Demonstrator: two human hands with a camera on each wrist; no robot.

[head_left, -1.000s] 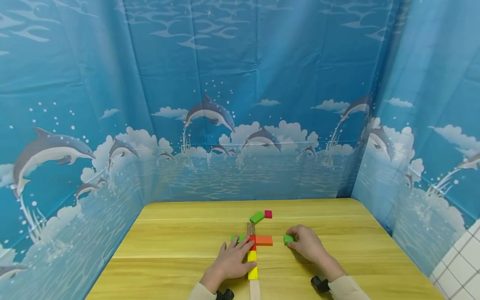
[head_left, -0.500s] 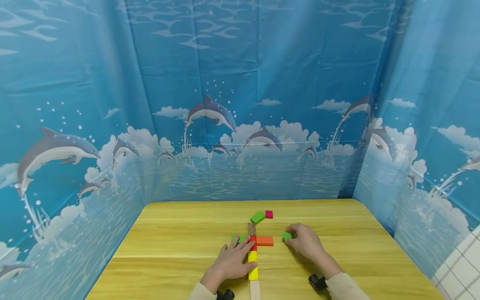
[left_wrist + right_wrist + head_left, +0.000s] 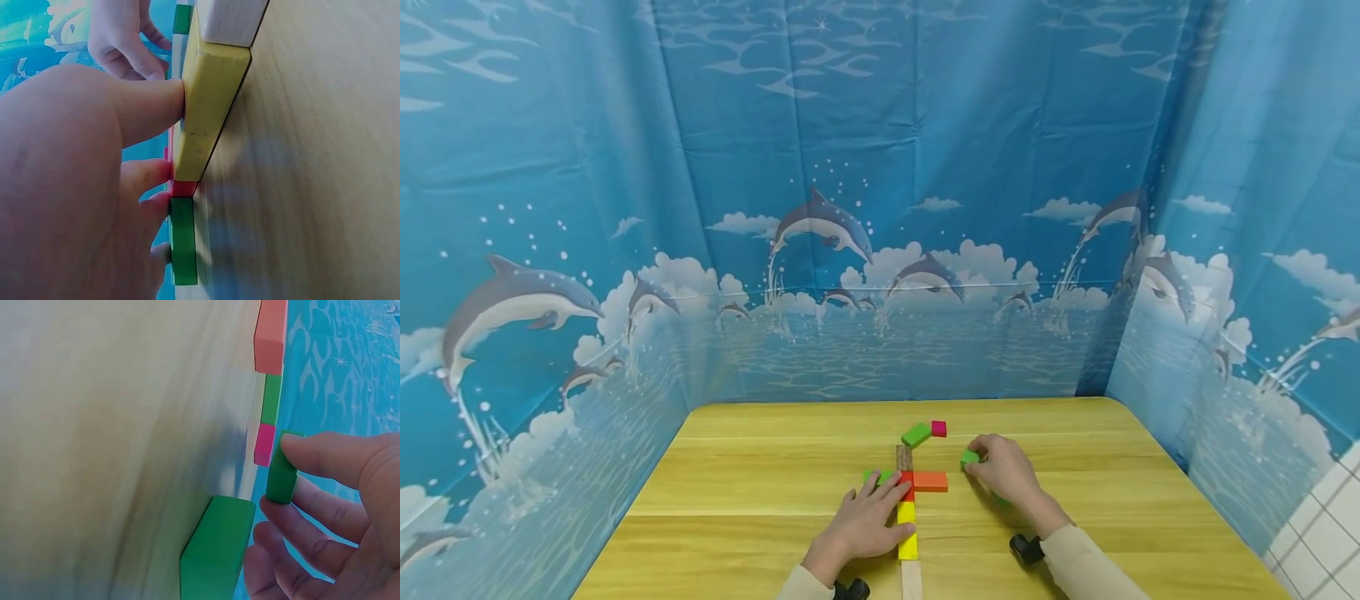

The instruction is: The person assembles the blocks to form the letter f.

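My right hand (image 3: 1009, 477) pinches a small green block (image 3: 282, 478) between thumb and fingers, to the right of the orange block (image 3: 931, 482). Under that hand, a second green block (image 3: 215, 550) lies on the table, mostly hidden in the head view. My left hand (image 3: 867, 518) rests with fingers spread over a row of blocks. Its fingertips touch the red block (image 3: 907, 492) and a green block (image 3: 183, 240) on the row's left side; its thumb presses against the yellow block (image 3: 206, 112). A pale wooden block (image 3: 911, 578) continues the row toward me.
Beyond the red block a brown bark-patterned block (image 3: 904, 457) extends the row. Farther back, a slanted green block (image 3: 916, 435) lies beside a magenta cube (image 3: 938, 428). Past the wooden table (image 3: 737, 467) hangs a blue dolphin curtain (image 3: 880, 358).
My right hand has moved slightly away from me and to the left with the pinched green block. The second green block now shows under the hand. The left hand stays put.
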